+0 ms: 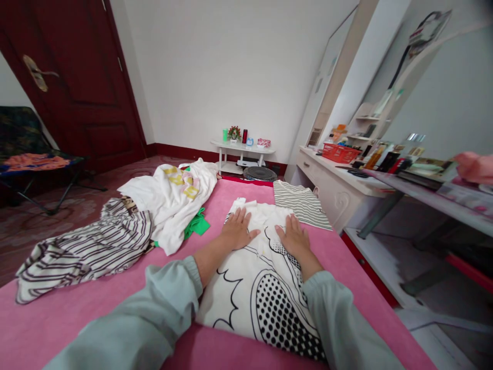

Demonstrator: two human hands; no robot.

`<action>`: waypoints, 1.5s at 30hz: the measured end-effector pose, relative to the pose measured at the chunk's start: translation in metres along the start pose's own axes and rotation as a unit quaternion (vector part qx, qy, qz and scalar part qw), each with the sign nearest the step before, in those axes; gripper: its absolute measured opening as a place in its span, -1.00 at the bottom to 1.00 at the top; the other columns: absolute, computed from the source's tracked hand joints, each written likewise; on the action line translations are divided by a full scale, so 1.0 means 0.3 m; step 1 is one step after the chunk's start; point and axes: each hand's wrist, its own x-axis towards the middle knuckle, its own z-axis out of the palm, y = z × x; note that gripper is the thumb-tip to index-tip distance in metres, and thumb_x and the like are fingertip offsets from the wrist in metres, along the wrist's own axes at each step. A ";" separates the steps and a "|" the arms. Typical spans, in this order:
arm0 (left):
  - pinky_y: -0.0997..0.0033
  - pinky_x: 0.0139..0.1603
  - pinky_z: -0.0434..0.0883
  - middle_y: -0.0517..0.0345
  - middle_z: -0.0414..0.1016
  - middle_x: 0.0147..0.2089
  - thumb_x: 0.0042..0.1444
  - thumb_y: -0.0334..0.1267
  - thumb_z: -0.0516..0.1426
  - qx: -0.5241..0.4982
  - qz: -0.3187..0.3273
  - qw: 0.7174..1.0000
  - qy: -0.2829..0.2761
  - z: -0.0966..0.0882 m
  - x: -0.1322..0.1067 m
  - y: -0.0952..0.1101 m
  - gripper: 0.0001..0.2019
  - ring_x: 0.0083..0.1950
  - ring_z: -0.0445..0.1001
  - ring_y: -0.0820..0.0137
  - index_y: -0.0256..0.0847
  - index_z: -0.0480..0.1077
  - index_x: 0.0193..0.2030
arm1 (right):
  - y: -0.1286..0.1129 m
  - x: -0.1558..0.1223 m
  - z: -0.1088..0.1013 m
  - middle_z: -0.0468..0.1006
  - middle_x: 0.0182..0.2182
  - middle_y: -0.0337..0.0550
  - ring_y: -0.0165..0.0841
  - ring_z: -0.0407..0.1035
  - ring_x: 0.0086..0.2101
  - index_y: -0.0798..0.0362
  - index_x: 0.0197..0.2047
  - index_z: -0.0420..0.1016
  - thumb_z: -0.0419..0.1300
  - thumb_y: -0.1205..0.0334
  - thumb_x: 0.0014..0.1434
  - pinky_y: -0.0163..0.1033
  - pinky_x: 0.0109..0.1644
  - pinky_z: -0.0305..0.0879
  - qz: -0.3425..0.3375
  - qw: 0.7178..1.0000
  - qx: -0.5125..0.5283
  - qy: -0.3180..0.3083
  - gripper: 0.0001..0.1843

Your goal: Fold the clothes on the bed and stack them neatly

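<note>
A cream garment with a black dotted print (262,288) lies spread flat on the pink bed (339,267) in front of me. My left hand (238,229) rests flat on its upper part, fingers stretched out. My right hand (293,237) lies flat beside it on the same garment, fingers together and extended. Both hands are palm down and hold nothing. Pale green sleeves cover both forearms.
A folded striped top (300,203) lies at the bed's far right. A heap of clothes, a white shirt (173,198), a green piece (197,225) and a striped garment (88,246), sits left. A dresser (335,180) with a red basket (340,152) stands right; small white table (242,154) beyond.
</note>
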 end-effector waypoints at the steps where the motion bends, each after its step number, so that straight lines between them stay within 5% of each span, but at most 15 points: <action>1: 0.03 0.39 -0.17 -0.09 -0.30 0.46 0.16 0.31 -0.33 -0.005 0.000 1.000 -0.009 -0.005 -0.019 -0.004 -0.13 0.46 -0.33 0.12 -0.34 -0.10 0.40 | 0.001 -0.005 0.000 -0.39 0.39 -0.09 -0.23 -0.44 0.34 0.17 0.41 -0.26 -0.35 -0.19 0.27 0.09 0.34 -0.30 0.000 1.000 -0.004 -0.001 -0.18; 12: 0.16 0.39 -0.17 -0.10 -0.33 0.46 0.20 0.26 -0.33 -0.024 0.031 0.999 -0.026 -0.023 -0.246 -0.077 -0.17 0.46 -0.31 0.17 -0.37 -0.14 0.41 | 0.041 -0.211 -0.038 -0.29 0.38 0.01 -0.21 -0.34 0.34 0.21 0.41 -0.27 -0.37 -0.19 0.29 0.13 0.33 -0.29 -0.001 0.998 -0.037 -0.041 -0.18; 16: 0.06 0.37 -0.09 -0.14 -0.22 0.45 0.24 0.18 -0.25 -0.011 0.028 0.998 -0.063 -0.075 -0.342 -0.093 -0.26 0.45 -0.21 0.14 -0.34 -0.07 0.39 | 0.066 -0.293 -0.067 -0.23 0.38 0.05 -0.16 -0.31 0.34 0.17 0.39 -0.13 -0.32 -0.19 0.30 0.16 0.31 -0.24 -0.001 0.997 -0.062 -0.053 -0.22; 20: 0.01 0.36 -0.04 -0.18 -0.02 0.40 0.21 -0.03 -0.02 0.043 -0.007 0.998 -0.035 -0.162 -0.421 -0.015 -0.45 0.41 -0.07 0.06 -0.32 0.21 0.26 | 0.049 -0.364 -0.146 0.11 0.28 0.13 -0.07 0.05 0.22 0.11 0.23 0.24 -0.03 -0.04 0.26 0.05 0.19 0.04 -0.021 0.997 -0.074 0.025 -0.42; 23: 0.11 0.38 -0.04 -0.11 -0.06 0.42 0.22 0.00 -0.04 0.000 0.056 0.998 0.013 -0.176 -0.466 0.072 -0.42 0.42 -0.07 0.13 -0.26 0.15 0.30 | 0.034 -0.396 -0.202 0.43 0.01 0.05 -0.21 0.36 -0.03 0.06 0.03 0.41 0.04 0.13 0.22 -0.19 -0.04 0.23 -0.016 0.994 -0.050 0.093 -0.64; 30: 0.02 0.40 -0.20 -0.08 -0.26 0.46 0.16 0.31 -0.22 -0.065 0.094 0.993 -0.020 -0.067 -0.525 0.123 -0.17 0.45 -0.29 0.14 -0.25 -0.10 0.41 | 0.104 -0.359 -0.170 0.59 -0.38 -0.17 -0.31 0.45 -0.31 0.03 -0.39 0.54 0.12 -0.03 0.12 -0.34 -0.36 0.16 0.041 0.993 0.106 0.009 -0.68; 38: 0.00 0.40 -0.20 -0.06 -0.28 0.46 0.13 0.35 -0.22 -0.060 0.103 0.993 -0.022 -0.074 -0.526 0.115 -0.15 0.46 -0.32 0.16 -0.20 -0.11 0.41 | 0.126 -0.337 -0.150 0.59 -0.42 -0.20 -0.30 0.45 -0.33 -0.01 -0.44 0.55 0.13 0.12 0.01 -0.33 -0.38 0.15 0.085 0.990 0.090 0.064 -0.80; 45: -0.07 0.39 -0.20 -0.07 -0.29 0.46 0.11 0.36 -0.20 -0.056 0.104 0.993 -0.026 -0.073 -0.528 0.121 -0.15 0.45 -0.33 0.12 -0.17 -0.07 0.40 | 0.100 -0.232 -0.194 0.58 -0.34 -0.02 -0.19 0.46 -0.30 0.08 -0.34 0.57 0.10 0.04 0.03 -0.25 -0.31 0.25 0.085 0.995 0.037 -0.030 -0.68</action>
